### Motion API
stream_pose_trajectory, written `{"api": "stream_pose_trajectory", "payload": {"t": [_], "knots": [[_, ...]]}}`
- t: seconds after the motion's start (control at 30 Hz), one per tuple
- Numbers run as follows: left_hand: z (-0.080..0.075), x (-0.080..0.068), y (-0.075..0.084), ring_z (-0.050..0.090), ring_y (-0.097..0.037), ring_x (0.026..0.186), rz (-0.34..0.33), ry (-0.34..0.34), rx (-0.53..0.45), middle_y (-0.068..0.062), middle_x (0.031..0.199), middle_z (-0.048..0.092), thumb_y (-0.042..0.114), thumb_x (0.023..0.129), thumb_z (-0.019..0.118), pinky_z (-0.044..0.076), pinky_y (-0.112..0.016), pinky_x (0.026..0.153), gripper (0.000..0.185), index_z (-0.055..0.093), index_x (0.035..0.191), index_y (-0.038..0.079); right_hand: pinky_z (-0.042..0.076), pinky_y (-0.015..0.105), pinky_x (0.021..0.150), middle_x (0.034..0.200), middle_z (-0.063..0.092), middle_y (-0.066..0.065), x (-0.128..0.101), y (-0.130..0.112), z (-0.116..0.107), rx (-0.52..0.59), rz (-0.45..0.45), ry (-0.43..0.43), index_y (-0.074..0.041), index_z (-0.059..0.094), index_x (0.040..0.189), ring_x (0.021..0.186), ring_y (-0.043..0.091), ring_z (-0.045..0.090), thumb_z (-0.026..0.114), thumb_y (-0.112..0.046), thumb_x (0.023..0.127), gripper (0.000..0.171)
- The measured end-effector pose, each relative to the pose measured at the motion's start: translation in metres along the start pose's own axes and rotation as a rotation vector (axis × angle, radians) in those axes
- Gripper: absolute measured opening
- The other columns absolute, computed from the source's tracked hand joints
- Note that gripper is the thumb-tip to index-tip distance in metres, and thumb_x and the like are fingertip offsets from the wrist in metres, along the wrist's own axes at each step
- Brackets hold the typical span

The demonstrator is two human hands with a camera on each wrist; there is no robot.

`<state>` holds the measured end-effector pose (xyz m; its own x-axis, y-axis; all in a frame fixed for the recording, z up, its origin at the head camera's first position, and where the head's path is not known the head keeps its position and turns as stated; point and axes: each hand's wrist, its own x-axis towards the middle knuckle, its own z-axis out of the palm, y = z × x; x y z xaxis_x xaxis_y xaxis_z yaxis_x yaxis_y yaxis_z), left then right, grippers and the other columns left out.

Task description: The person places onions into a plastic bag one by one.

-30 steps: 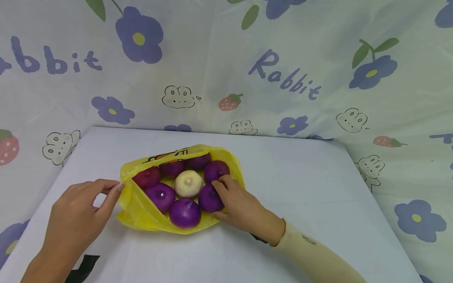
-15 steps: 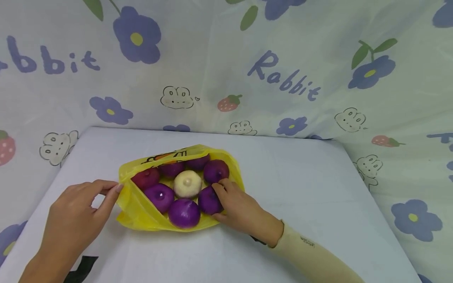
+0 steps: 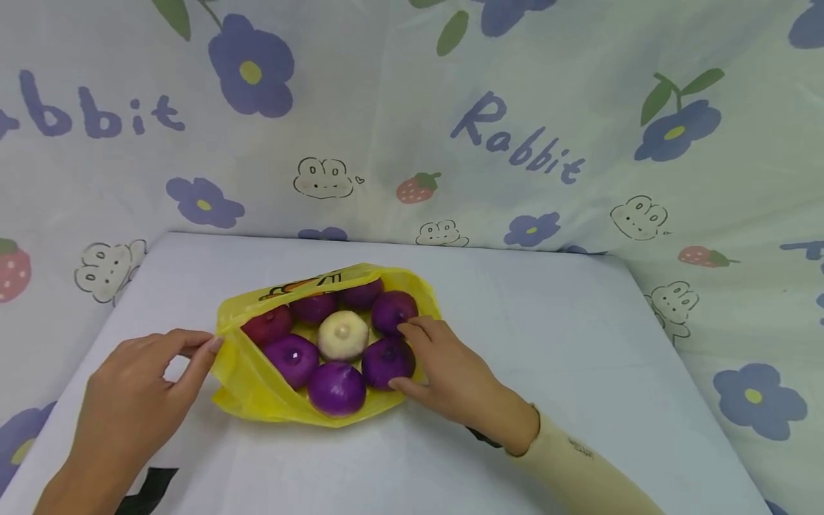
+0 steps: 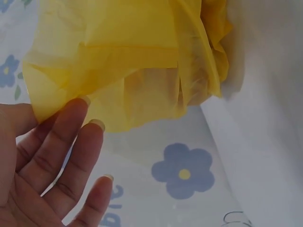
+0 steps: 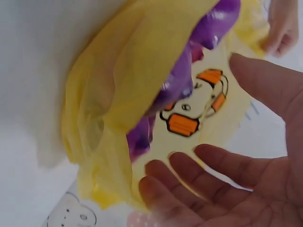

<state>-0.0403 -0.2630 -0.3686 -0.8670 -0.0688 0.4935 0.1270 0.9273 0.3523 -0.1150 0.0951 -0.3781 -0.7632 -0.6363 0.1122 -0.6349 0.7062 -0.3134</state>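
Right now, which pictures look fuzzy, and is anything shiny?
Head view: sharp and evenly lit, small white glints on the purple onions. Left wrist view: the yellow bag is soft and glowing, light shining through it. Right wrist view: the right hand is close and blurry at the bottom edge.

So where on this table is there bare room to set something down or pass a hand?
Bare table runs right of the yellow bag to the table's edge, behind the bag up to the patterned cloth, and along the front between both forearms. It is crowded around the bag, where the left hand and right hand flank the onions.
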Motion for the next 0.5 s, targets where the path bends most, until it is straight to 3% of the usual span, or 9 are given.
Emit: {"api": "stream_pose_trajectory", "payload": {"t": [0.3,0.5], "knots": [[-0.002,-0.002,-0.002,0.065,-0.046,0.095,0.022,-0.019,0.052,-0.018,0.088,0.076,0.019,0.082,0.087,0.051,-0.066,0.083,0.030,0.076,0.103,0.002,0.053,0.034,0.104,0.136,0.059,0.007,-0.017,0.015,-0.016,0.016,-0.126,0.215,-0.005,0.061,0.139,0.128,0.022,0.056,0.082,-0.033,0.093,0.058],[-0.009,-0.006,-0.002,0.064,-0.046,0.094,-0.047,-0.072,0.138,-0.020,0.093,0.076,0.032,0.076,0.090,0.046,-0.068,0.093,0.043,0.075,0.106,0.004,0.055,0.038,0.103,0.135,0.058,0.009,-0.031,0.029,-0.024,0.001,-0.124,0.284,-0.004,0.061,0.136,0.127,0.024,0.056,0.082,-0.031,0.092,0.056]]}}
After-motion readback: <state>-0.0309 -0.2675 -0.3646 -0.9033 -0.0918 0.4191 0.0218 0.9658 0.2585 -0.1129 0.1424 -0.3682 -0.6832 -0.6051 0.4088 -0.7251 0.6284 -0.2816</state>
